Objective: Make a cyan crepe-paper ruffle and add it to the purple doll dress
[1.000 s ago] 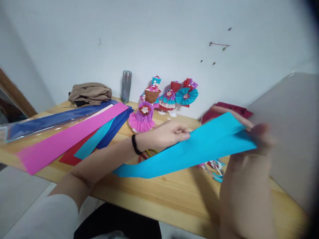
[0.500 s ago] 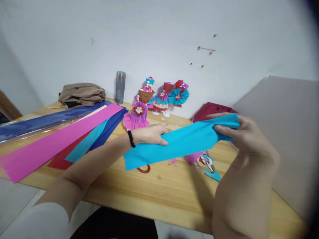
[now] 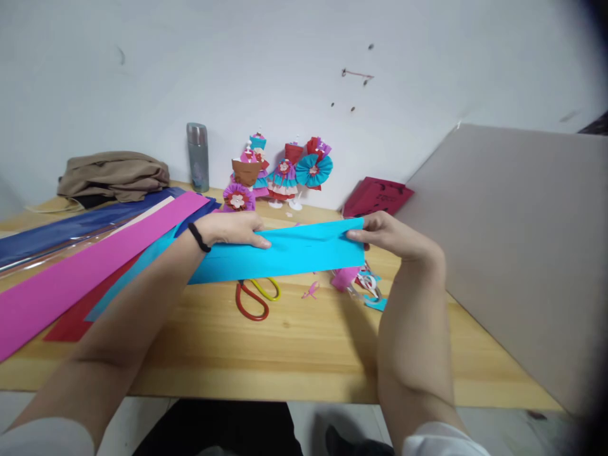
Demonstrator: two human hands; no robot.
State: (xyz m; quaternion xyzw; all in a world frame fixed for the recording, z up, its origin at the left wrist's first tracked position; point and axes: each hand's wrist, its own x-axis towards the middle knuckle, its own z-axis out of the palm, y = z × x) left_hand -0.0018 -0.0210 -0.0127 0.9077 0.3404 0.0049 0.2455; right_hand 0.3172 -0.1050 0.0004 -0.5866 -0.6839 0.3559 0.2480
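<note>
A strip of bright blue crepe paper (image 3: 308, 250) is stretched between my hands above the wooden table. My left hand (image 3: 237, 229) grips it near the left part, thumb on the front face and fingers behind. At the other end my right hand (image 3: 384, 234) pinches the paper's upper right corner between thumb and fingers. Below the strip lie scissors (image 3: 251, 304) with one red and one yellow handle loop; the strip hides their blades. A pink scrap (image 3: 311, 291) rests on the table to their right.
Pink paper (image 3: 109, 253) and other coloured sheets spread at left, near brown cloth (image 3: 114, 177). A flask (image 3: 198, 158) and several small paper dresses on stands (image 3: 285, 177) stand by the wall. A red bag (image 3: 377, 196), tape rolls (image 3: 373, 288) and a grey panel (image 3: 513, 253) are at right.
My right hand has come down and left, and the folded right end of the blue paper now lies flatter. The view has shifted right, and more of the scissors shows.
</note>
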